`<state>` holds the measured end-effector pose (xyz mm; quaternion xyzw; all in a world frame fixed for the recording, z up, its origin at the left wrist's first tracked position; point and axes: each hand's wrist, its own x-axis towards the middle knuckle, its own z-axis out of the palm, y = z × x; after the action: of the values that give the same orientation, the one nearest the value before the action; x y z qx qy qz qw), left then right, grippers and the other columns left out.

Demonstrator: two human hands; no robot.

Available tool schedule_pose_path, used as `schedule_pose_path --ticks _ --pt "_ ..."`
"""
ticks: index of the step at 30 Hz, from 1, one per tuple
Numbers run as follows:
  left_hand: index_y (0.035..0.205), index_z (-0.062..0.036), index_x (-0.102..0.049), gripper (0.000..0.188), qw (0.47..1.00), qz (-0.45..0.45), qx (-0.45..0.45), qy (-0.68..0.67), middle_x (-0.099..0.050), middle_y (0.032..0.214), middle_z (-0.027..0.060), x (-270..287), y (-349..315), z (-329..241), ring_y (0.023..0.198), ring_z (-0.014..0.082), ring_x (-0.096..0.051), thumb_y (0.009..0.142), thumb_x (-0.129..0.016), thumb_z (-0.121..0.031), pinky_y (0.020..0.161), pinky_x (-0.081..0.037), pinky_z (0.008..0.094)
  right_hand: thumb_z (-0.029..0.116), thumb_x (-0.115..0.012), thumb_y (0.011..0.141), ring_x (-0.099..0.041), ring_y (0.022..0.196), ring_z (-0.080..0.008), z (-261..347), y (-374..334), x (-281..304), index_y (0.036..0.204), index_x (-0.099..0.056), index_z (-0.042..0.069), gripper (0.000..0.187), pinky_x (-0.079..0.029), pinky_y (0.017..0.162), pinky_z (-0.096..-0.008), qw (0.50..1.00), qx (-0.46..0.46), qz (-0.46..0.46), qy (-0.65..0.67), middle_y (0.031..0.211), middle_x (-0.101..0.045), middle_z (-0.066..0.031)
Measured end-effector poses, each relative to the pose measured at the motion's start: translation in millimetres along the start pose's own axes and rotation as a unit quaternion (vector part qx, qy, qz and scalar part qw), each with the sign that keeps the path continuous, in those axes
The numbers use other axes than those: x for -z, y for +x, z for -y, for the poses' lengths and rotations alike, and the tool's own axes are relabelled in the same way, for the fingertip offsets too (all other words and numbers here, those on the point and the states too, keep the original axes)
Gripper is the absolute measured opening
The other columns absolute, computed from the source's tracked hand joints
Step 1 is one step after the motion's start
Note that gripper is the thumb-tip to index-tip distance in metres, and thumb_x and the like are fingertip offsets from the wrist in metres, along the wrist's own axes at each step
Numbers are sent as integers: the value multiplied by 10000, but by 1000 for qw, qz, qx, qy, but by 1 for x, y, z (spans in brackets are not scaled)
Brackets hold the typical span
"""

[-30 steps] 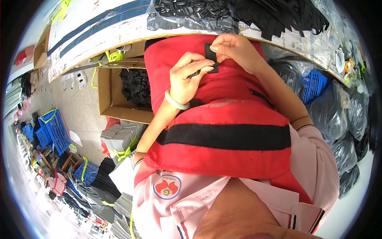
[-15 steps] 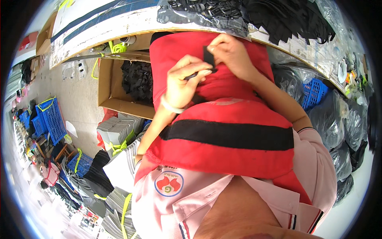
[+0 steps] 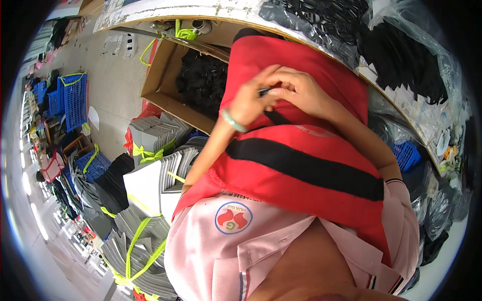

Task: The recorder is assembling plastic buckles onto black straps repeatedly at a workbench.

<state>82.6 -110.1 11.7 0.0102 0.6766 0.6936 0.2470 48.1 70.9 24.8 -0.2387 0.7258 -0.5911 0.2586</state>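
Person seated at a white, worn-topped table, lap covered by a red apron with a broad black band across it; pink shirt above. Both hands are brought together over the lap, just short of the table edge. Left hand, blurred, wears a pale green bangle at the wrist; its fingers are bent and meet those of the right hand, which curl inward with the thumb beneath. A small black piece shows between the fingertips of the two hands, mostly hidden by them; from where I stand I cannot tell which hand pinches it, or whether both do. To the left of the lap, an open cardboard carton contains a heap of black pieces. On the table top: more black pieces in clear plastic, and beside them, to the right, a fan of flat black strips. Right side, below the table: blue basket, dark plastic bags near it. Left side: grey sheets stacked and tied with yellow-green ribbon; farther off, blue crates on the floor.
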Motion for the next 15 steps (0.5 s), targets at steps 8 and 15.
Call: schedule_pose_path --ticks 8,15 --pt "1263 -11 -538 386 974 8 43 -223 -610 677 27 19 27 8 576 115 -602 895 -623 -87 459 -440 216 229 -499 984 -625 675 -112 -14 -22 37 1049 -613 -25 286 -509 624 -229 954 -144 -111 240 772 -636 -76" --pt "969 16 -598 447 935 183 177 -248 -577 678 54 1 39 -5 538 149 -568 986 -456 -408 453 -437 243 -6 -610 832 -612 837 -168 -20 -33 39 983 -649 14 157 -514 732 -261 950 191 -139 -205 978 -598 -75"
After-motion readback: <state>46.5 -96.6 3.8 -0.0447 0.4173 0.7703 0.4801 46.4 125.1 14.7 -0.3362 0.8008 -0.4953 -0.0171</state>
